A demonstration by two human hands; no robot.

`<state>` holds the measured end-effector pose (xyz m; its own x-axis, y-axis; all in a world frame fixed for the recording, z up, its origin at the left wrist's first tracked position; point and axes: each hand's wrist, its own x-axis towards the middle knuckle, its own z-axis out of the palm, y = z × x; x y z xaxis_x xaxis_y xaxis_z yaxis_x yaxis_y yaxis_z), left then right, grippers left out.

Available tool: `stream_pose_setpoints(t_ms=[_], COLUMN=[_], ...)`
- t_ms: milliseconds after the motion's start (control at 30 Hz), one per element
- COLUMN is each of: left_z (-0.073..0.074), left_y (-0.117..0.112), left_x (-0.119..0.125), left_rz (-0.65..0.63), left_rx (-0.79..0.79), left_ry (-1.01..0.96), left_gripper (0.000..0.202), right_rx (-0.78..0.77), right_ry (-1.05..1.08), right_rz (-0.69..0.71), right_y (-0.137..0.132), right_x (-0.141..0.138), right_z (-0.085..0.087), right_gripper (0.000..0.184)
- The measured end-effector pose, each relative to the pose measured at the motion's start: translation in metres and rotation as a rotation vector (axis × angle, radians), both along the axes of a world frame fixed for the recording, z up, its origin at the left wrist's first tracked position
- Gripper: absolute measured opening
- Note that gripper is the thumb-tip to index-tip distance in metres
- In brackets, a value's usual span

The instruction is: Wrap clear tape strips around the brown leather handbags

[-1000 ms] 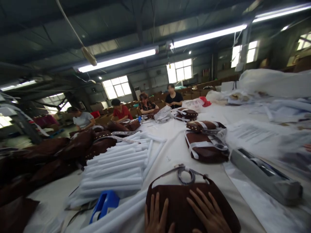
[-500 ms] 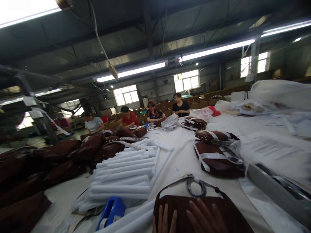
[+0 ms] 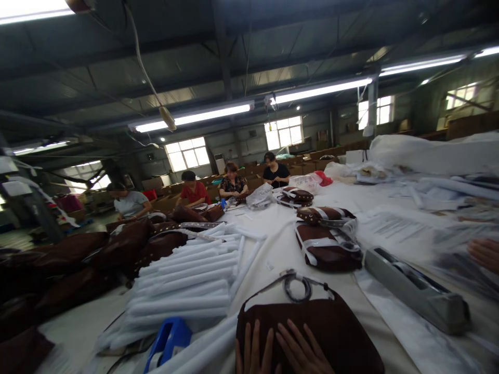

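- Heaped bags point(image 3: 74, 270) lie at your far left.
- A blue dispenser point(image 3: 172, 335) sits beside white rolls point(image 3: 187, 280).
- Your left hand point(image 3: 252, 353) rests flat, fingers slightly apart, on the brown bag point(image 3: 343, 332), which lies on the table point(image 3: 280, 236) before you.
- Your right hand point(image 3: 302, 353) lies flat on it too, fingers spread.
- Right of the bag sits a grey dispenser point(image 3: 417, 296).
- At the edge, another person's hand point(image 3: 486, 254).

1. L hand point(image 3: 253, 349) & R hand point(image 3: 301, 347) flat on brn bag point(image 3: 339, 330), twd near edge of surface point(image 3: 276, 234).
2. Wht rolls point(image 3: 187, 278), blue dispenser point(image 3: 167, 340) twd L edge.
3. Gray dispenser point(image 3: 419, 293) twd R.
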<state>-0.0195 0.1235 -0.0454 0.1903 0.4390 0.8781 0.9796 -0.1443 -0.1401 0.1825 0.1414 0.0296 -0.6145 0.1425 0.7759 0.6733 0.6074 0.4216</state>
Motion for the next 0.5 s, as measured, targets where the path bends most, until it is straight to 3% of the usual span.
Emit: stream_pose_setpoints(t_ms=[133,200,267,400,500], left_z=[0.013,0.017,0.018,0.014,0.012], left_y=[-0.018,-0.021,-0.022,-0.019,-0.019], left_x=[0.006,0.008,0.01,0.008,0.006], left_rz=[-0.006,-0.005,-0.004,-0.015,-0.012], left_rx=[-0.145,-0.178,-0.188,-0.199,-0.208], left_ry=[-0.053,-0.088,-0.112,-0.128,-0.132], left_gripper=[0.064,0.066,0.066,0.064,0.065], right_rx=[-0.172,-0.248,-0.31,-0.549,-0.97], right_ry=[-0.036,-0.059,-0.005,0.48,0.87], right_rz=[0.057,0.071,-0.018,-0.332,-0.44], right_y=[-0.011,-0.016,-0.018,-0.018,-0.017], right_x=[0.008,0.026,0.056,0.127,0.158], right_z=[0.002,0.005,-0.001,-0.043,-0.071], right_gripper=[0.056,0.057,0.058,0.069,0.082])
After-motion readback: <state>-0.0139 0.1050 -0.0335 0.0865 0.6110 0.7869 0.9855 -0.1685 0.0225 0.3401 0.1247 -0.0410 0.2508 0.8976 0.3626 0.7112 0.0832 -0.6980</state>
